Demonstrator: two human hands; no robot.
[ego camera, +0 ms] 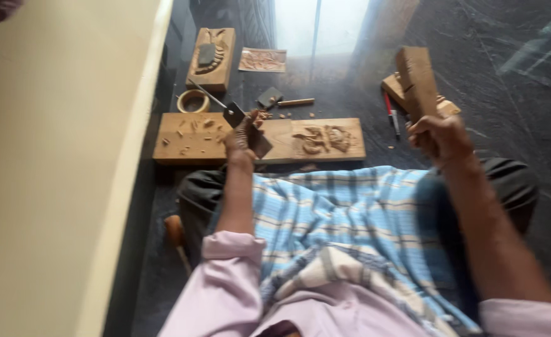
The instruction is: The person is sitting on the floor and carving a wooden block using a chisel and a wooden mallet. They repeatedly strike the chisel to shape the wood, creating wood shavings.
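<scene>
A long wooden plank [182,146] lies on the dark floor in front of my knees, with a carved relief [322,138] on its right half and wood chips on its left half. My left hand [243,134] is closed around a chisel [233,115] whose metal blade rests on the plank near its middle. My right hand [440,138] is raised to the right and grips a blocky wooden mallet [417,80] held upright above the floor. A blue checked cloth covers my lap.
A smaller carved wooden block [212,59] lies beyond the plank, with a wooden ring [193,100] beside it, a patterned sheet [262,60], a red pen [388,104] and another wood piece [394,87]. A cream wall [57,168] fills the left side. A tool handle [175,232] lies by my left knee.
</scene>
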